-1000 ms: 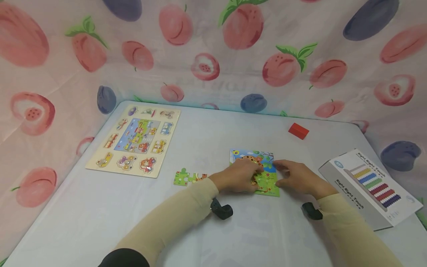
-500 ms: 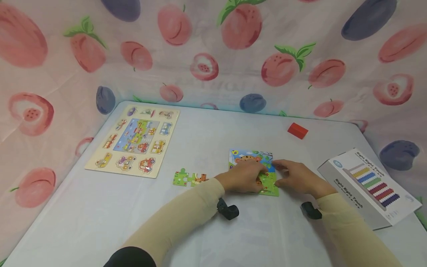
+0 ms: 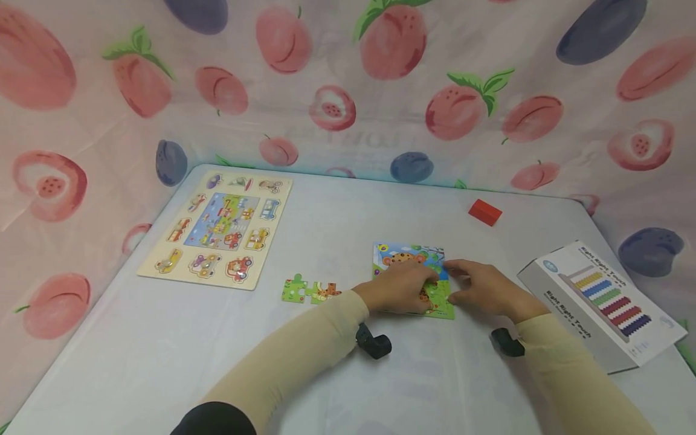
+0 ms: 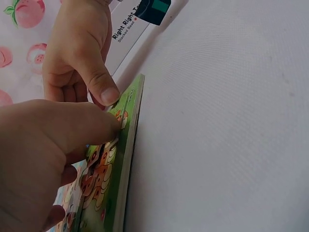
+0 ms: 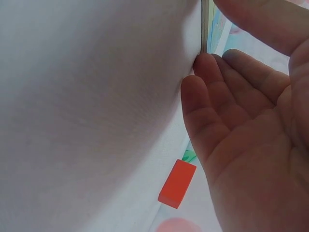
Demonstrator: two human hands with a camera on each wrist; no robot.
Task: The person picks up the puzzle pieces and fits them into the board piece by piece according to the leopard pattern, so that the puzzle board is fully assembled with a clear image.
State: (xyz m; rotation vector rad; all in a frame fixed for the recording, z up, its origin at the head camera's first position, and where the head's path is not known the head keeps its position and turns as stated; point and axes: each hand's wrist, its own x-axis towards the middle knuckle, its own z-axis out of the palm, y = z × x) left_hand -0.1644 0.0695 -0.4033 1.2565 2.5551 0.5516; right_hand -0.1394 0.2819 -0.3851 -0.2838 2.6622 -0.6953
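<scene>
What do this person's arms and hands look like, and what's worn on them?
The left hand and right hand wear no gloves. Long, plain cream sleeves cover both forearms. Small black devices sit at the wrists, with no cables visible. A dark rounded shape shows beside the left sleeve; I cannot tell what it is.

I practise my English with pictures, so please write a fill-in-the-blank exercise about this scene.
The left hand is on the puzzle, which has loose pieces to its ____.
In the head view, the wooden board is on the left; the box is on the ____.
The small block is coloured ____.

Missing words: left; right; red.
</scene>
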